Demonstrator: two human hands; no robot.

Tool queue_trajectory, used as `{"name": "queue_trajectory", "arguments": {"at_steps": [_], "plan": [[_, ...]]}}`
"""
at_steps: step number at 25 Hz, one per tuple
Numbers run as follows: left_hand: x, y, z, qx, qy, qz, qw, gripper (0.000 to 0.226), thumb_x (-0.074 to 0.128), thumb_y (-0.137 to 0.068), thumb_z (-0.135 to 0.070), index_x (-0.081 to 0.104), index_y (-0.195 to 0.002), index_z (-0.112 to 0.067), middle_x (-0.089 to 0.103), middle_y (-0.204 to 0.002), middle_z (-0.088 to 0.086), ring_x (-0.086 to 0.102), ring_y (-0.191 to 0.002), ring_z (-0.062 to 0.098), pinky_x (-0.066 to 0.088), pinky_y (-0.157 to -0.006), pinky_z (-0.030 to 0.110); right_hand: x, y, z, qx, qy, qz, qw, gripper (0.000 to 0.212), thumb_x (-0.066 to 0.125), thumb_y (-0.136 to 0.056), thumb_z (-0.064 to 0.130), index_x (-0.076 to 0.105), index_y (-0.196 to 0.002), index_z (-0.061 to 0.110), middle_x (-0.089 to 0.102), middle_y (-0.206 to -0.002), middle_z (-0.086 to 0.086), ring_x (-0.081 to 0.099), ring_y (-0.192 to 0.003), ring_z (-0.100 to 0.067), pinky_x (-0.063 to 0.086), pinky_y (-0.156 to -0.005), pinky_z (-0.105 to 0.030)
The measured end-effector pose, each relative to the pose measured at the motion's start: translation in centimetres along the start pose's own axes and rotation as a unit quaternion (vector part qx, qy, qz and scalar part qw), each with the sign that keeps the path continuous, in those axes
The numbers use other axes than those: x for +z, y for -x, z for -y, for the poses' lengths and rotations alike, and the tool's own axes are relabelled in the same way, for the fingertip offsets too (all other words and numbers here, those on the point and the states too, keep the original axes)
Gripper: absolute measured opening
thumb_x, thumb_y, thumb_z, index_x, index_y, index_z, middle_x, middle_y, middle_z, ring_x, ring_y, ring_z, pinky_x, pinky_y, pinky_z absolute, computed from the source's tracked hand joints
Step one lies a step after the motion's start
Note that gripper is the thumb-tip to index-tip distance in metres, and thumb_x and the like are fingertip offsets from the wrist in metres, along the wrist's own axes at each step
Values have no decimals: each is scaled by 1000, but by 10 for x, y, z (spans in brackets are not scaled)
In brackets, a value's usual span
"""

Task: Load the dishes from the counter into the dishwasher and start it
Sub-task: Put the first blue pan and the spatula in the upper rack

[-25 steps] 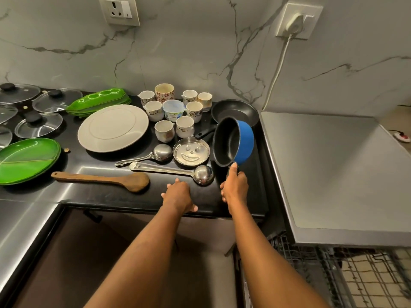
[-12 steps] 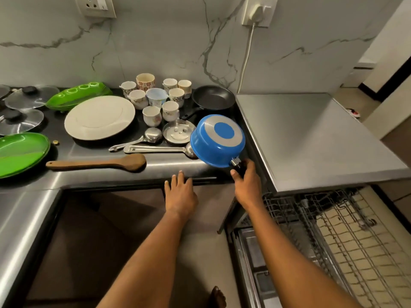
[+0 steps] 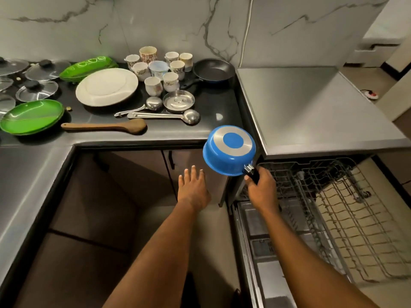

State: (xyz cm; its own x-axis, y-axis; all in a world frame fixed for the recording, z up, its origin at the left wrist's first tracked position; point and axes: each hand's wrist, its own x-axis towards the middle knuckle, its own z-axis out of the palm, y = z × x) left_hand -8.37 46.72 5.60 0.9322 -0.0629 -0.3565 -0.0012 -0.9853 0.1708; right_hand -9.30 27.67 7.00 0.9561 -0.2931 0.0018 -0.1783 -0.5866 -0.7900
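My right hand grips the black handle of a blue saucepan, held upside down in the air with its silver and blue base facing me, just off the counter's front right corner. My left hand hovers with fingers spread below the counter edge, holding nothing. The dishwasher stands to the right with its door down and its wire rack pulled out. On the dark counter lie a white plate, several cups, a black frying pan, a small steel dish, two steel ladles and a wooden spatula.
Green plates, a green segmented tray and several glass lids sit at the counter's left. A white cable runs up the marble wall. Cabinet doors stand below the counter. A small red and white thing lies on the floor far right.
My right hand has lifted the saucepan off the counter, turned it upside down and carried it down and right toward the dishwasher. My left hand has left the counter edge and dropped lower.
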Motion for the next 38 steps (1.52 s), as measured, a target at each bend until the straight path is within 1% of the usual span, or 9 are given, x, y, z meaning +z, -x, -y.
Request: {"name": "queue_trajectory", "arguments": {"at_steps": [4, 8, 14, 19, 23, 26, 33, 35, 38], "plan": [[31, 37, -38, -33, 10, 35, 999, 72, 44, -100, -26, 4, -158, -14, -7, -164, 14, -6, -150, 36, 2, -121, 50, -33, 19, -38, -8, 86, -7, 996, 35, 66, -89, 20, 61, -122, 11, 65, -111, -12, 55, -110, -33, 42, -97, -46], [60, 76, -86, -53, 11, 39, 998, 72, 44, -98, -25, 5, -158, -14, -5, -164, 13, -5, -151, 36, 3, -122, 50, -64, 40, -79, 9, 83, 48, 995, 31, 65, -90, 21, 62, -121, 16, 69, -108, -9, 58, -106, -32, 48, -87, -42], [82, 119, -149, -31, -7, 40, 999, 74, 45, -99, -26, 2, -158, -14, -6, -164, 13, -5, -151, 35, 3, -122, 51, -103, 76, -122, 49, 124, 44, 990, 23, 64, -91, 19, 63, -114, 16, 69, -103, -6, 62, -99, -27, 51, -81, -39], [105, 146, -197, -4, -15, 40, 999, 79, 51, -97, -28, 1, -158, -16, -7, -164, 12, -6, -151, 35, 2, -122, 52, -145, 104, -162, 95, 122, 28, 988, 18, 66, -88, 19, 62, -102, 8, 68, -100, -12, 63, -95, -34, 51, -76, -39], [119, 155, -234, 6, 2, 46, 999, 79, 50, -97, -29, 2, -158, -16, -7, -164, 12, -7, -151, 34, 1, -122, 52, -187, 116, -199, 110, 128, 34, 985, 17, 66, -87, 20, 65, -101, 10, 69, -92, -8, 62, -82, -26, 49, -68, -33], [131, 150, -269, 27, 7, 52, 998, 78, 49, -98, -27, 1, -158, -17, -8, -164, 12, -8, -151, 33, 0, -121, 51, -219, 120, -227, 118, 136, 36, 983, 12, 65, -89, 19, 65, -98, 12, 67, -88, -6, 60, -79, -22, 38, -65, -26], [169, 91, -368, 47, -24, 109, 993, 81, 48, -96, -24, -4, -157, -15, -13, -164, 11, -11, -151, 32, -2, -121, 51, -264, 62, -311, 146, 173, 23, 974, 14, 65, -89, 18, 67, -99, 9, 69, -91, -11, 63, -85, -31, 35, -66, -26], [180, 64, -392, 36, -33, 124, 991, 81, 47, -97, -22, -7, -157, -15, -17, -163, 10, -15, -150, 31, -3, -121, 50, -265, 29, -338, 144, 163, 25, 976, 12, 65, -89, 17, 67, -98, 10, 69, -89, -9, 62, -80, -27, 37, -65, -26], [200, 16, -417, 41, -43, 141, 988, 77, 42, -99, -23, -8, -157, -15, -19, -162, 12, -17, -149, 30, -4, -122, 50, -259, -13, -379, 141, 158, 12, 977, 12, 65, -88, 16, 65, -98, 10, 69, -89, -8, 64, -82, -26, 49, -68, -32]]}}
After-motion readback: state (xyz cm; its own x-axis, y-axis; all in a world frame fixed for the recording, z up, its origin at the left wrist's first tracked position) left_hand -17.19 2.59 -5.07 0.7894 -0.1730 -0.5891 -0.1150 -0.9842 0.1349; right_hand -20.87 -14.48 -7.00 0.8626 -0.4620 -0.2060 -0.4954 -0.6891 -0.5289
